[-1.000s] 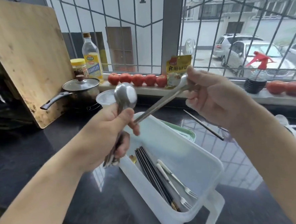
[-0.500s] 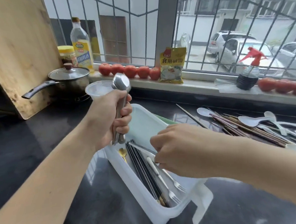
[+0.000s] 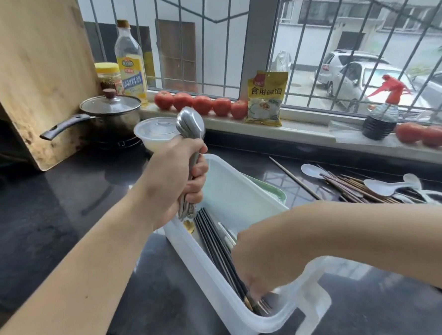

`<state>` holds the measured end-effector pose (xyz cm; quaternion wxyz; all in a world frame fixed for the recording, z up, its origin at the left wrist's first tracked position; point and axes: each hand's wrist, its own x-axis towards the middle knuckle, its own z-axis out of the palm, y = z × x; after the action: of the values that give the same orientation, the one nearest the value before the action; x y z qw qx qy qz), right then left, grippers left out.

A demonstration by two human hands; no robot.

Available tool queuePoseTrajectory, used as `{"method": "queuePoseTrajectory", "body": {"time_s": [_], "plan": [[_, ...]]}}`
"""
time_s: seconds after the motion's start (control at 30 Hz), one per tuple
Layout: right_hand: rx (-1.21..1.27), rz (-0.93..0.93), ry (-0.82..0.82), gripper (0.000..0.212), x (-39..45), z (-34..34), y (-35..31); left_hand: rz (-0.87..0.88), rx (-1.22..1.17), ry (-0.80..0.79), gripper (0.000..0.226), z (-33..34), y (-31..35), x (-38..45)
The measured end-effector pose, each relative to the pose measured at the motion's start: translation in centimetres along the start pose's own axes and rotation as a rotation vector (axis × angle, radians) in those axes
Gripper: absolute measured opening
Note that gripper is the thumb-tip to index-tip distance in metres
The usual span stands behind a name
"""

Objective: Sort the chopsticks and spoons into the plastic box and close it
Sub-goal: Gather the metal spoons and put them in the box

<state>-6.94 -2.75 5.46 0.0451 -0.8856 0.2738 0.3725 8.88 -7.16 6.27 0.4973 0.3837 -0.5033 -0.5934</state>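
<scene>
Left hand (image 3: 175, 181) gripped metal spoons (image 3: 190, 133) upright over plastic box (image 3: 237, 192) on tabletop (image 3: 62, 216). Right hand (image 3: 257, 263) reached inside box among chopsticks (image 3: 214, 240); its fingers' state unclear.

The translucent white plastic box (image 3: 194, 259) stood open on the counter, dark chopsticks (image 3: 214, 240) lying lengthwise inside. A bundle of metal spoons (image 3: 190, 125) stood upright above its far end. White spoons (image 3: 381, 187) and brown chopsticks (image 3: 345, 185) lay mixed to the right
</scene>
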Motion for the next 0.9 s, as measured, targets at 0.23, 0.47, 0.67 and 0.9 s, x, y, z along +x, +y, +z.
{"method": "queuePoseTrajectory", "body": {"time_s": [0.23, 0.47, 0.67, 0.9], "plan": [[-0.087, 0.29, 0.254, 0.023, -1.3, -3.3, 1.6, -0.001, -0.052, -0.014, 0.009, -0.2, 0.1, -0.2], [1.233, 0.432, 1.058, 0.019, -2.9, -4.9, 4.7, 0.015, 0.004, -0.119, 0.007, -0.4, 0.1, -0.6], [1.67, 0.161, 0.989, 0.037, -2.2, -5.1, 4.1, 0.081, 0.105, -0.139, 0.013, -0.3, 0.2, -0.8], [1.694, 0.061, 1.098, 0.036, -1.5, -5.3, 4.4, 0.067, 0.209, -0.206, 0.013, -0.5, -0.1, -0.9]]}}
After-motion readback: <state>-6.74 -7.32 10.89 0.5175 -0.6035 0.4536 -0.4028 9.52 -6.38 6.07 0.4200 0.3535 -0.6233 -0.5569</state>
